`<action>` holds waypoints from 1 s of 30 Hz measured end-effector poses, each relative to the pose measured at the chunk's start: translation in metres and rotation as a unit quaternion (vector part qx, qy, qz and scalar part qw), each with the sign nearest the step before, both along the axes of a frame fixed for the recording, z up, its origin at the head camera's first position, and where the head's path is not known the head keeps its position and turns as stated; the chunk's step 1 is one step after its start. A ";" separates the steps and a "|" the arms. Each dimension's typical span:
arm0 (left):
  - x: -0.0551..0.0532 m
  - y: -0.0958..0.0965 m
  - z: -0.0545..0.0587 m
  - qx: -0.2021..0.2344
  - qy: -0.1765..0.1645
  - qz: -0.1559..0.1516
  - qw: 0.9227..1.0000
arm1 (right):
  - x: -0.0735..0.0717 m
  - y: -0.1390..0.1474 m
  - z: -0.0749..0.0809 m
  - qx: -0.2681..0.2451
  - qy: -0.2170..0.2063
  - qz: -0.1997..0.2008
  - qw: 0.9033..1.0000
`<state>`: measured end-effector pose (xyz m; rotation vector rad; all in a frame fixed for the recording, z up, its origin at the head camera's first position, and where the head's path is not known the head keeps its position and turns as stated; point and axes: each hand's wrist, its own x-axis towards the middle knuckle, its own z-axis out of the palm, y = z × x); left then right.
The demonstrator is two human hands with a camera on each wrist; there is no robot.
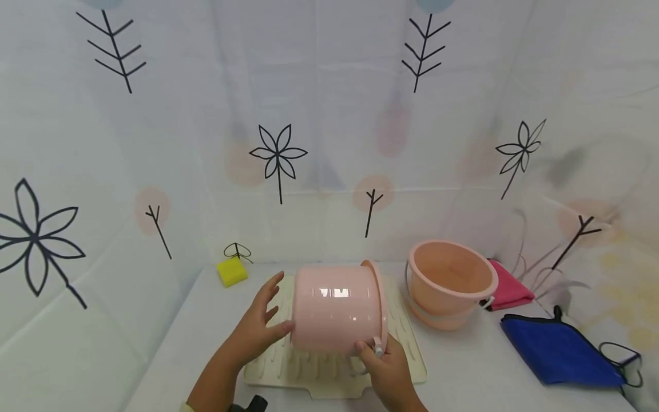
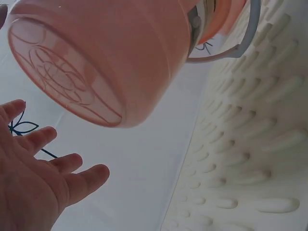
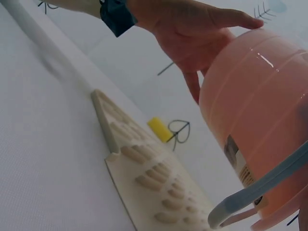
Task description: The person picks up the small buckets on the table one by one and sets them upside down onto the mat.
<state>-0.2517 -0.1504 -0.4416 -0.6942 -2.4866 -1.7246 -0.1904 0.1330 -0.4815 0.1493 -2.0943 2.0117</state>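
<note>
A pink plastic bucket (image 1: 334,309) lies on its side in the air above a cream ridged washboard (image 1: 337,389). My right hand (image 1: 388,372) grips its rim by the handle joint, thumb on the outer wall. At the base end is my left hand (image 1: 252,335), fingers spread and fairly straight. Its thumb tip meets the base edge, while the other fingers stand apart from the bucket, as the left wrist view shows. A flower pattern is moulded into the bucket's base (image 2: 62,77). The grey handle (image 3: 260,187) hangs down, and a label (image 3: 238,161) shows on the side.
An orange bucket (image 1: 448,303) stands upright to the right of the washboard. Behind it lies a pink folded cloth (image 1: 509,286), with a blue pouch-like item (image 1: 561,349) nearer. A yellow sponge-like block (image 1: 232,271) sits at the back left. Patterned white curtain surrounds the table.
</note>
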 end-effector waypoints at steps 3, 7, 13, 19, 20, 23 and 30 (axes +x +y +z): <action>-0.002 0.006 0.002 0.006 0.001 -0.034 0.999 | 0.001 0.001 0.001 0.000 -0.005 -0.001 1.000; -0.003 0.011 0.003 0.005 0.004 -0.068 0.998 | 0.002 0.002 -0.002 -0.008 -0.026 0.004 1.000; -0.007 0.017 0.001 0.015 -0.010 -0.106 0.994 | 0.003 0.003 -0.004 -0.019 -0.004 0.011 1.000; -0.005 0.025 0.006 0.015 -0.029 -0.108 0.994 | 0.004 0.002 -0.003 -0.035 0.026 0.020 0.999; -0.004 0.025 0.006 0.015 -0.030 -0.108 0.994 | 0.005 0.001 -0.004 -0.033 0.032 0.020 0.999; -0.002 0.026 0.004 0.019 -0.043 -0.107 0.993 | 0.008 0.001 -0.005 -0.030 0.050 0.026 0.998; -0.003 0.027 0.005 0.026 -0.042 -0.105 0.993 | 0.004 0.004 -0.004 -0.026 0.076 0.055 0.995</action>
